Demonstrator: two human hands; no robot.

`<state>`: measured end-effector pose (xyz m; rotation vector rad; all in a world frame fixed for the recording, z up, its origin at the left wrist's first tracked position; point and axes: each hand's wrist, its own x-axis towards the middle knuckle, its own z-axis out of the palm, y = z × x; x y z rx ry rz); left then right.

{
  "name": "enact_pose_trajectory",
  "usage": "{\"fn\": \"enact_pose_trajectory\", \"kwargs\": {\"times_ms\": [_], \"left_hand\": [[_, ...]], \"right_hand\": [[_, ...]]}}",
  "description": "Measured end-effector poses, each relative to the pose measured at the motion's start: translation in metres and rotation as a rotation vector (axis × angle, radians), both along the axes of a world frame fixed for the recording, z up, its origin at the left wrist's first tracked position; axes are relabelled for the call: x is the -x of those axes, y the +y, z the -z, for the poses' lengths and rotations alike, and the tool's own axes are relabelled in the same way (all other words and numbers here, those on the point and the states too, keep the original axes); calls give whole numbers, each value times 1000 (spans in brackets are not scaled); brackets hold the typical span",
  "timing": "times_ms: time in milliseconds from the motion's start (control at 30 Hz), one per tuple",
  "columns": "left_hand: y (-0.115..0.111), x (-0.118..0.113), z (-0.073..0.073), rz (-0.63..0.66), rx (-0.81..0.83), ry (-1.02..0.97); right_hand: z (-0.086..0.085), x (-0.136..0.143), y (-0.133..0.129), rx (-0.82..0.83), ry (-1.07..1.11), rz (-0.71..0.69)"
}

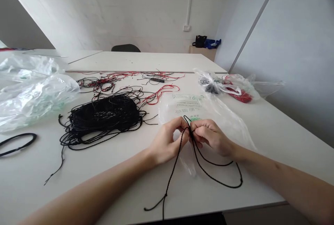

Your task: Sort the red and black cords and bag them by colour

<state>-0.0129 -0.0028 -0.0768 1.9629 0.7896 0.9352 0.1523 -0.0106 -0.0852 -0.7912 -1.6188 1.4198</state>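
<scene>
A thin black braided cord (172, 172) is pinched between my two hands, just above the near part of the table. My left hand (171, 138) has its thumb and fingers closed on the cord. Close against it, my right hand (211, 135) also grips the cord with curled fingers. A small loop sticks up above the fingertips. One knotted end hangs down to the table's front edge, and a larger loop curves below my right hand. Under both hands lies a clear plastic bag (229, 122) with green print. The exact crossing of the cord between the fingertips is hidden.
A heap of black cords (104, 113) lies to the left, with a black ring (18, 143) and crumpled plastic bags (31, 92) further left. Red and black cord scraps (104, 82) are spread behind. Bagged cords (240, 94) sit at the right.
</scene>
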Motion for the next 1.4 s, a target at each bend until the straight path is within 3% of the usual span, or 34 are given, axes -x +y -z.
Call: {"fn": "enact_pose_trajectory", "kwargs": {"times_ms": [100,400,600,767,867,1033,1133,1300,1400], "left_hand": [[-4,-3,-2,27,-17,2],[-7,-4,-5,-57,-98,69],[-9,-2,-6,-52,-74,46],[-12,-4,-6,15,144,-86],[-15,-7,-8,66,289,-203],[-14,-8,-9,135,377,-280],[-11,-6,-6,99,355,-263],[-9,-4,-4,-52,185,-145],[-9,-5,-4,-61,132,-111]], "right_hand": [[0,-1,-2,31,48,11],[-4,-3,-1,5,58,-18],[0,0,-2,124,131,-128],[0,1,-2,292,211,-186],[1,-1,-2,301,214,-209],[3,-2,-2,309,280,-231],[0,-4,0,282,314,-196],[0,-6,4,224,260,-146],[3,-5,5,148,181,-110]]}}
